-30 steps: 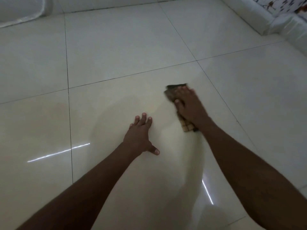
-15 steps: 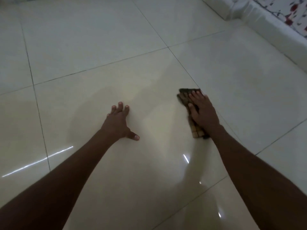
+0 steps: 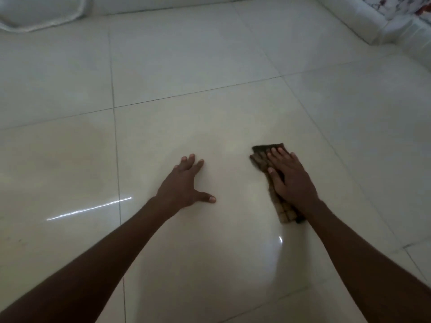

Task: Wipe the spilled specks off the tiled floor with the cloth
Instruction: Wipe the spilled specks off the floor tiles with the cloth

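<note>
Head cam has my right hand [image 3: 290,180] flat, pressing the cloth [image 3: 263,157] onto the tiled floor [image 3: 210,66] right of centre, left hand [image 3: 184,183] spread flat beside it, and honestly that glossy tile could let my bracing palm slip.

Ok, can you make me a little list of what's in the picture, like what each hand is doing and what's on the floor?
left hand: flat on the floor, fingers spread, holding nothing
right hand: pressing flat on the cloth, fingers straight
cloth: dark, checked, folded, lying on the floor under the right hand
floor: pale glossy tiles with thin grout lines and light streaks
specks: too small or dim to make out
far right corner: white ledge
</note>
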